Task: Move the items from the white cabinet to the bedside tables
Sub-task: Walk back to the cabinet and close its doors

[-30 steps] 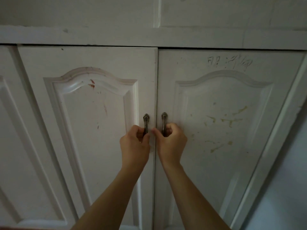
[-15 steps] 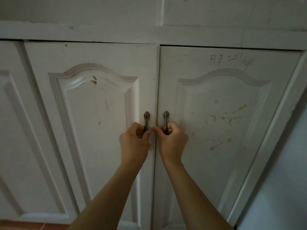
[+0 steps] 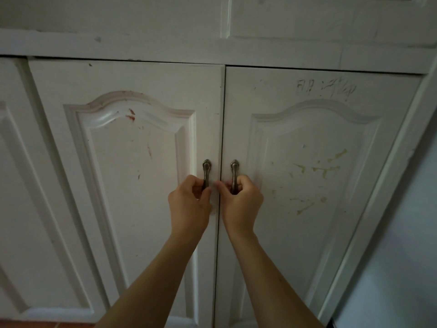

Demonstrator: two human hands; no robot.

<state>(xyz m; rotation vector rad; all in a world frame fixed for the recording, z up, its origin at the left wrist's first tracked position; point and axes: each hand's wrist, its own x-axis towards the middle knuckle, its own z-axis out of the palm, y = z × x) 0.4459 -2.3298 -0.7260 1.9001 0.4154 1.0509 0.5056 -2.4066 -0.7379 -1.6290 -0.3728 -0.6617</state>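
Close head view of cabinet (image 3: 142, 76)

Two doors met at a seam in the middle of the cabinet (image 3: 212, 49). The left door (image 3: 132, 185) carried a handle (image 3: 206, 172) just left of the seam, the right door (image 3: 307, 185) a handle (image 3: 234, 175) just right of it. The left hand (image 3: 189, 204) gripped the left handle, the right hand (image 3: 241, 204) the right.

We observe dim, even lighting with no visible lamp or window. A pale bluish-white wall (image 3: 402, 233) occupies the right edge, just beside the side frame of the white cabinet (image 3: 236, 47). A narrow strip of reddish-brown floor (image 3: 47, 325) shows at the lower left, below the cabinet base.
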